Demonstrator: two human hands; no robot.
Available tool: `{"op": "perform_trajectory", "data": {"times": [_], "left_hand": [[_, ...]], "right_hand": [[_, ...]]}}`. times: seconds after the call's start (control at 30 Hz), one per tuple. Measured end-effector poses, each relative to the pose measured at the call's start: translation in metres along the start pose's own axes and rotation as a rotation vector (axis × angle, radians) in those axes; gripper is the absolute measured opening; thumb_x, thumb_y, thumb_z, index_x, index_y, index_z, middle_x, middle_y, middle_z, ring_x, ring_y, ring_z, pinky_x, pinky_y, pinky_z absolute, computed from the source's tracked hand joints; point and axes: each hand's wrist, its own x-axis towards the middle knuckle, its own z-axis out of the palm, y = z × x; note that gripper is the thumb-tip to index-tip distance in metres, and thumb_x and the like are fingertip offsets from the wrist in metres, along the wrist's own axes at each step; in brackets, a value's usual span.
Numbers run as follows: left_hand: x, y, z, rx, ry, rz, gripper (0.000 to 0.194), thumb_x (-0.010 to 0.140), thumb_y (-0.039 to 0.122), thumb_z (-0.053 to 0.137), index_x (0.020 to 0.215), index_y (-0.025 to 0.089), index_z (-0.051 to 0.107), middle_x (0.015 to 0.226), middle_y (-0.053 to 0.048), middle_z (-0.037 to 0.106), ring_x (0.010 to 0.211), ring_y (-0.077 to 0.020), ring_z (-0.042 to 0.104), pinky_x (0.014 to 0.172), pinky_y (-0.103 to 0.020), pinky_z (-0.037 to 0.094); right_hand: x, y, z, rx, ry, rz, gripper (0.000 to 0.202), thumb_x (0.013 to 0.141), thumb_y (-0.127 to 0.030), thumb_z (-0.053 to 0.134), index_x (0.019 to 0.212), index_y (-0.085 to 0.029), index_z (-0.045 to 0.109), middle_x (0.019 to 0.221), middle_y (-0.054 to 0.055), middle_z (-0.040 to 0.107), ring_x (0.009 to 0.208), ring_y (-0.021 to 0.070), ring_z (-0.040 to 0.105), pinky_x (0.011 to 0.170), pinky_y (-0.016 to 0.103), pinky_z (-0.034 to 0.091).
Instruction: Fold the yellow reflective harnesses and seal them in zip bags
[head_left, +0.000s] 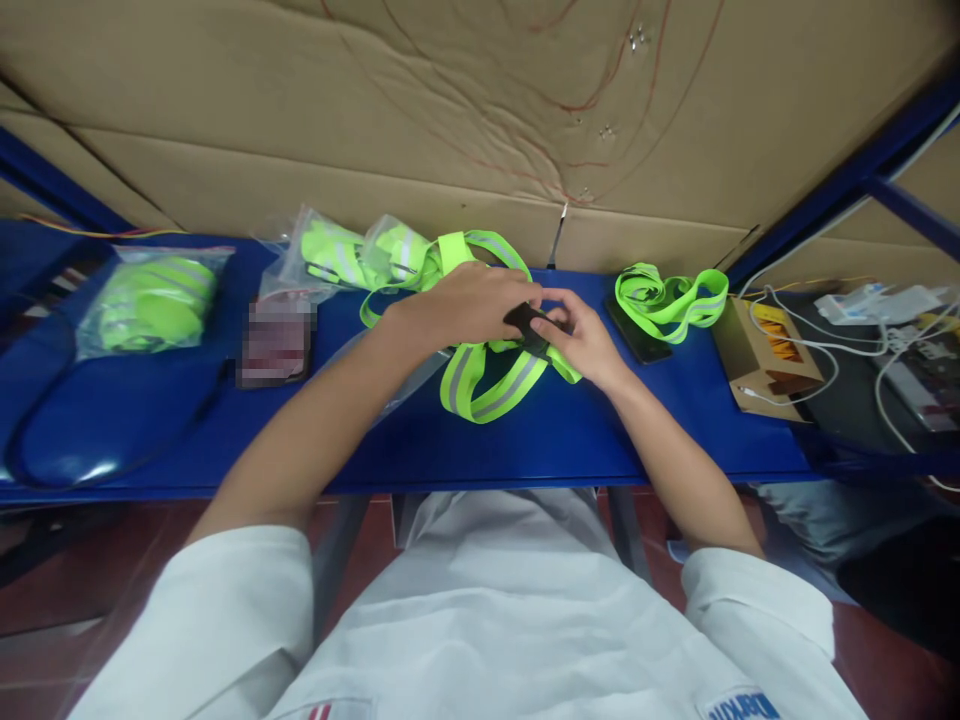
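A black piece (529, 328), perhaps a buckle, is held between both hands. My left hand (480, 298) reaches over it from the left, its fingers closed on its upper side. My right hand (581, 335) pinches it from the right, thumb in front and fingers curled behind. Around and under the hands lies a neon green strap (495, 395) with a grey reflective stripe, looped on the blue table (420, 460). More of the strap bunches behind my left hand. Part of a clear plastic bag (409, 385) shows beneath my left forearm.
Bagged green straps (156, 303) lie at the far left, others (337, 252) at the back. A pinkish, blurred-out object (276, 340) lies left. On the right are a coiled green strap (667, 300) over a dark flat object (641, 335), a cardboard box (765, 360) and white cables (847, 345).
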Motion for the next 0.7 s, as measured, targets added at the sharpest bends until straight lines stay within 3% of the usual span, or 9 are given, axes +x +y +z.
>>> {"op": "perform_trajectory", "data": {"times": [0.1,0.2,0.3,0.4,0.53,0.6,0.7], "left_hand": [[0.0,0.003,0.0,0.124,0.019,0.036,0.035,0.097,0.031,0.063,0.131,0.023,0.067,0.125,-0.007,0.072,0.115,-0.0296,0.068,0.098,-0.045,0.049],[0.001,0.002,-0.001,0.169,0.002,0.027,0.029,0.092,0.03,0.07,0.119,0.02,0.07,0.118,-0.007,0.074,0.112,-0.029,0.068,0.097,-0.045,0.049],[0.003,0.003,-0.002,0.173,0.004,0.003,0.022,0.09,0.032,0.072,0.108,0.019,0.071,0.113,-0.007,0.073,0.105,-0.0275,0.069,0.094,-0.044,0.05],[0.004,0.001,-0.003,0.134,0.013,-0.041,0.025,0.09,0.034,0.07,0.111,0.021,0.074,0.118,-0.006,0.073,0.105,-0.0273,0.07,0.091,-0.041,0.05],[-0.007,-0.02,-0.019,0.098,0.017,-0.247,0.033,0.093,0.035,0.064,0.121,0.02,0.074,0.117,-0.007,0.076,0.104,-0.0256,0.068,0.089,-0.038,0.052],[-0.019,-0.04,-0.034,0.01,0.103,-0.299,0.041,0.099,0.041,0.058,0.131,0.018,0.068,0.12,-0.006,0.076,0.1,-0.0189,0.064,0.092,-0.035,0.053],[-0.043,-0.075,-0.06,-0.204,0.439,-0.353,0.05,0.108,0.055,0.042,0.139,0.019,0.055,0.131,0.0,0.07,0.096,-0.0098,0.057,0.092,-0.028,0.054]], "right_hand": [[-0.004,-0.003,0.003,-0.206,-0.025,-0.071,0.077,0.084,-0.06,0.081,0.143,-0.02,0.052,0.112,0.007,0.073,0.102,0.0276,0.069,0.09,0.039,0.049],[-0.009,-0.011,0.009,-0.601,-0.047,-0.105,0.077,0.084,-0.047,0.084,0.148,-0.019,0.052,0.139,0.016,0.066,0.129,0.0388,0.061,0.105,0.05,0.042],[-0.013,-0.021,0.015,-0.834,-0.038,-0.081,0.063,0.089,-0.037,0.076,0.146,-0.017,0.057,0.136,0.019,0.066,0.125,0.0409,0.061,0.104,0.052,0.04],[-0.016,-0.025,0.016,-0.881,-0.044,-0.089,0.067,0.088,-0.034,0.07,0.15,-0.014,0.055,0.141,0.022,0.064,0.124,0.0413,0.061,0.104,0.052,0.039],[-0.012,-0.017,0.001,-0.897,0.036,-0.083,0.067,0.086,-0.029,0.063,0.149,-0.009,0.056,0.148,0.025,0.061,0.129,0.0419,0.06,0.109,0.056,0.041],[-0.005,-0.01,-0.019,-0.842,0.152,-0.062,0.066,0.084,-0.029,0.06,0.146,-0.005,0.057,0.145,0.026,0.062,0.129,0.0402,0.061,0.11,0.054,0.046],[0.004,-0.005,-0.063,-0.755,0.401,-0.078,0.056,0.086,-0.029,0.053,0.139,-0.01,0.061,0.136,0.022,0.068,0.126,0.0357,0.064,0.112,0.053,0.049]]}}
